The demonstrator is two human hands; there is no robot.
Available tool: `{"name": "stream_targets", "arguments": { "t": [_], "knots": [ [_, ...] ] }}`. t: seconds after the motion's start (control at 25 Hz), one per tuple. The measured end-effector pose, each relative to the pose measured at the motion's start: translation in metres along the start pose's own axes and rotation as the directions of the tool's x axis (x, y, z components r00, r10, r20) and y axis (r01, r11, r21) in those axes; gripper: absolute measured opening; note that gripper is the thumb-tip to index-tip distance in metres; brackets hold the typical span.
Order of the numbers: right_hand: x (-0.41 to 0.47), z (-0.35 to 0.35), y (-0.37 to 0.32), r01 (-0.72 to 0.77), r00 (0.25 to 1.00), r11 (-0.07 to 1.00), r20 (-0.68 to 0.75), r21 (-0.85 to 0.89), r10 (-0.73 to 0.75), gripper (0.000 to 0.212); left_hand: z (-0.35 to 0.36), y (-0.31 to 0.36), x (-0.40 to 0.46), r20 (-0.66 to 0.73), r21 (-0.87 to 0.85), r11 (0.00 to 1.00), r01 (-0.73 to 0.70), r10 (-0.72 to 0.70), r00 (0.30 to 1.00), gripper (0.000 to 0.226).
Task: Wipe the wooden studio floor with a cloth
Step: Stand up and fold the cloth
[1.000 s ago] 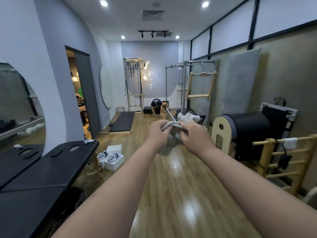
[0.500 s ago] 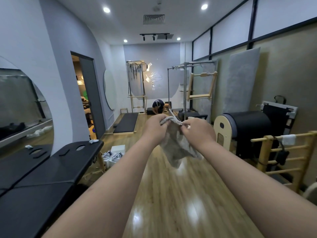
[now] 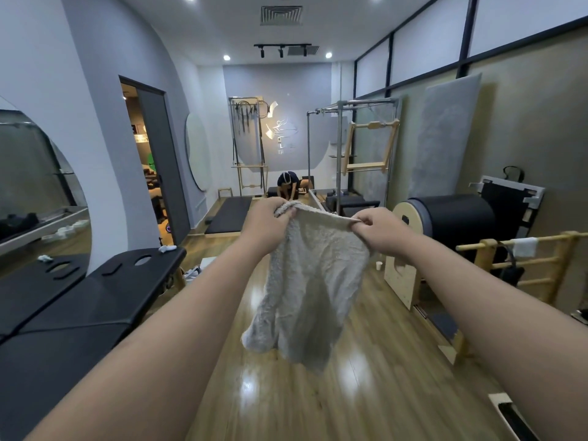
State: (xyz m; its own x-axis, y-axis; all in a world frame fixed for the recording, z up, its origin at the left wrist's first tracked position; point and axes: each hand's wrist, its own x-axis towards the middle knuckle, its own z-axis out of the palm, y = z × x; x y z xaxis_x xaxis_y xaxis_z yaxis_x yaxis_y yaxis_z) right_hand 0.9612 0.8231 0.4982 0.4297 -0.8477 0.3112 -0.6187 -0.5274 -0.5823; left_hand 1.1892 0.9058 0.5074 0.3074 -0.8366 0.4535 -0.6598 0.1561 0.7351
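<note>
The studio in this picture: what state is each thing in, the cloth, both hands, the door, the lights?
Cloth: unfolded, hanging in the air above the floor, held by its top edge.
Left hand: grips one top corner.
Right hand: pinches the other top corner.
Wooden floor: glossy, not touched by the cloth.
Doorway: open.
Ceiling lights: on.
Small towel: draped over a wooden rung.

A black padded table (image 3: 79, 300) stood at the left, with a small white rag (image 3: 167, 248) on its far end. At the right were a black barrel (image 3: 455, 218) on a wooden frame and a wooden ladder rack (image 3: 521, 265). Farther back, a person (image 3: 288, 186) crouched beside a black mat (image 3: 229, 214), near a metal frame (image 3: 340, 148).
</note>
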Motion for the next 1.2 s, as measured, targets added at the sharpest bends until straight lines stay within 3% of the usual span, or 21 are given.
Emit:
{"name": "stream_targets", "arguments": {
  "t": [0.16, 0.36, 0.44, 0.52, 0.64, 0.84, 0.92, 1.0, 1.12, 1.2],
  "knots": [
    [0.011, -0.016, 0.004, 0.031, 1.000, 0.992, -0.003, -0.119, -0.031, 0.053, -0.013, -0.019, 0.006, -0.007, 0.078, 0.997, -0.010, 0.010, 1.000, 0.028],
    [0.031, -0.025, -0.013, 0.138, 0.990, 0.987, -0.019, -0.084, -0.140, 0.049, -0.022, -0.030, 0.010, 0.010, 0.092, 0.996, 0.002, -0.003, 1.000, 0.026],
    [0.039, -0.025, -0.021, 0.180, 0.983, 0.970, 0.003, -0.161, -0.182, 0.048, -0.017, -0.025, 0.011, 0.114, 0.051, 0.997, 0.061, -0.067, 0.991, 0.025],
    [0.046, -0.022, -0.030, 0.240, 0.971, 0.924, 0.076, -0.298, -0.227, 0.051, -0.005, -0.014, 0.009, 0.313, -0.028, 0.986, 0.167, -0.150, 0.938, 0.042],
    [0.054, -0.006, -0.037, 0.300, 0.951, 0.830, 0.213, -0.470, -0.223, 0.048, 0.025, -0.002, 0.007, 0.463, -0.068, 0.987, 0.148, -0.100, 0.881, 0.061],
    [0.064, 0.003, -0.023, 0.322, 0.945, 0.847, 0.201, -0.424, -0.259, 0.044, 0.073, 0.008, 0.009, 0.412, -0.118, 0.987, 0.112, -0.054, 0.909, 0.035],
    [0.064, -0.007, -0.014, 0.290, 0.954, 0.902, 0.166, -0.320, -0.248, 0.038, 0.078, 0.011, 0.015, 0.356, -0.113, 0.991, 0.074, -0.029, 0.934, 0.022],
    [0.059, -0.011, 0.002, 0.224, 0.972, 0.974, 0.081, -0.032, -0.221, 0.034, 0.080, 0.016, 0.024, 0.331, -0.115, 0.992, 0.049, -0.008, 0.943, 0.018],
    [0.036, 0.008, 0.028, 0.040, 0.997, 0.878, 0.035, 0.477, -0.064, 0.044, 0.077, 0.023, 0.036, 0.269, -0.012, 0.999, 0.034, -0.029, 0.963, 0.015],
    [0.023, 0.035, 0.046, -0.130, 0.989, 0.816, 0.131, 0.564, 0.066, 0.058, 0.072, 0.024, 0.045, 0.173, -0.027, 0.998, 0.060, -0.054, 0.983, 0.020]
  ]
}}
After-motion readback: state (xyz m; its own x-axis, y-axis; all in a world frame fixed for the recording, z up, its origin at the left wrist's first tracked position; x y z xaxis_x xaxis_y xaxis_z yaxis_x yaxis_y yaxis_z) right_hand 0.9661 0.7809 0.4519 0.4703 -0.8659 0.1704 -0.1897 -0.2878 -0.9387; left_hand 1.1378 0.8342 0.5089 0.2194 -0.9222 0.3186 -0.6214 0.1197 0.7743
